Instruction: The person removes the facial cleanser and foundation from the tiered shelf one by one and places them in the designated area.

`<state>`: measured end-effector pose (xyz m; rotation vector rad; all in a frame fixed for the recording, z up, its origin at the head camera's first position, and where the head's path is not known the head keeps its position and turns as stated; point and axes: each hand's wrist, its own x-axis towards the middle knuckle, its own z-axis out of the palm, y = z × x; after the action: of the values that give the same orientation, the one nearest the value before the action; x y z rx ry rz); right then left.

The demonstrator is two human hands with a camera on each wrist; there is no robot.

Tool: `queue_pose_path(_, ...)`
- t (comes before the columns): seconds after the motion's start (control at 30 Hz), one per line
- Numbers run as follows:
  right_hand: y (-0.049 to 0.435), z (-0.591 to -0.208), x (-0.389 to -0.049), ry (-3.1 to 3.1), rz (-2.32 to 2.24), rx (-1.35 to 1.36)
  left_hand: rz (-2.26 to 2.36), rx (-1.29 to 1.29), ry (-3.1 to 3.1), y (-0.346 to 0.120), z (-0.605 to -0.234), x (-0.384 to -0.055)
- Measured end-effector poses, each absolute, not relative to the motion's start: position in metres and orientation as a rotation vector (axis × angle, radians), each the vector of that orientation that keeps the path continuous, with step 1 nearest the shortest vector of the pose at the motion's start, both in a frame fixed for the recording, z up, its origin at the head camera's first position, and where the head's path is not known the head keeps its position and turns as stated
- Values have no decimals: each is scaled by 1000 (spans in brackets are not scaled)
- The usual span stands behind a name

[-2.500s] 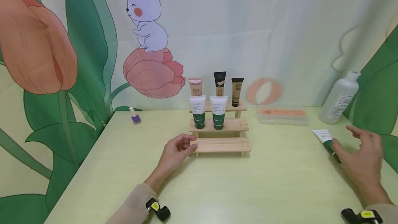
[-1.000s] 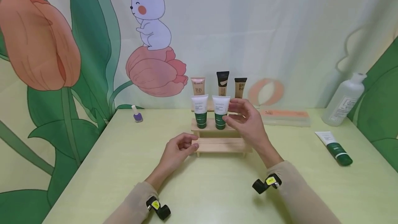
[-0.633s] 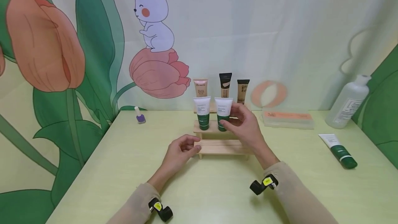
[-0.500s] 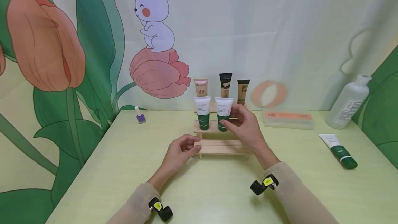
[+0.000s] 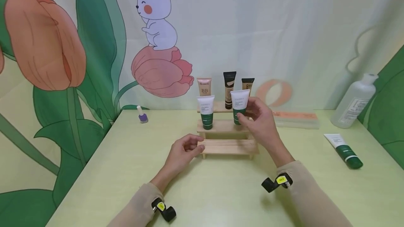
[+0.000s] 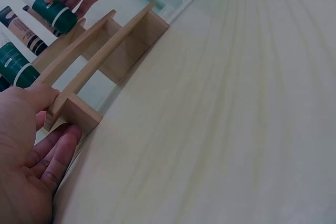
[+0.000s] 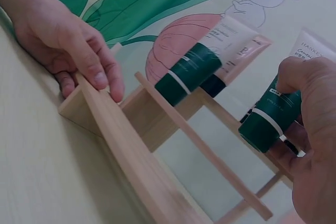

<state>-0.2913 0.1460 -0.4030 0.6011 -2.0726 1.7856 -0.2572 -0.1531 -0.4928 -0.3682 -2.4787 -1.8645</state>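
Note:
A small three-step wooden display rack point(image 5: 228, 147) stands at the middle of the table. My left hand point(image 5: 184, 151) grips the left end of its lowest step, thumb on top and fingers below, as the left wrist view point(image 6: 21, 145) shows. My right hand point(image 5: 262, 120) pinches a white-and-green cosmetic tube point(image 5: 240, 100) by its green part, cap down. In the right wrist view this tube point(image 7: 268, 114) hangs tilted, its base apart from the middle step. Its twin tube point(image 5: 206, 111) stands on the middle step's left. A pink BB cream tube point(image 5: 204, 86) and two black-topped tubes point(image 5: 229, 88) stand on the top step.
Another white-and-green tube point(image 5: 345, 153) lies on the table at the right. Behind it stands a white bottle point(image 5: 353, 102), with a flat clear case point(image 5: 295, 119) to its left. A purple nail polish bottle point(image 5: 143, 116) stands at the back left. A printed curtain hangs behind.
My right hand went from the lying tube at the right to the middle step's right-hand tube, pinched it, and lifted it slightly up and rightward. My left hand stays on the rack.

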Motion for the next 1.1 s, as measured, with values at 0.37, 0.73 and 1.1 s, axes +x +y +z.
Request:
queue_pose_path(0.37, 190, -390, -280, -2039, 1695, 509, -1874, -359, -2492, -150, -494, -258)
queue_pose_path(0.73, 254, -384, -269, -2008, 1562, 381, -1844, -341, -2485, -152, -492, -257)
queue_pose_path(1.1, 319, -393, -249, -2148, 1400, 173, -1858, -336, -2489, -152, -492, -257)
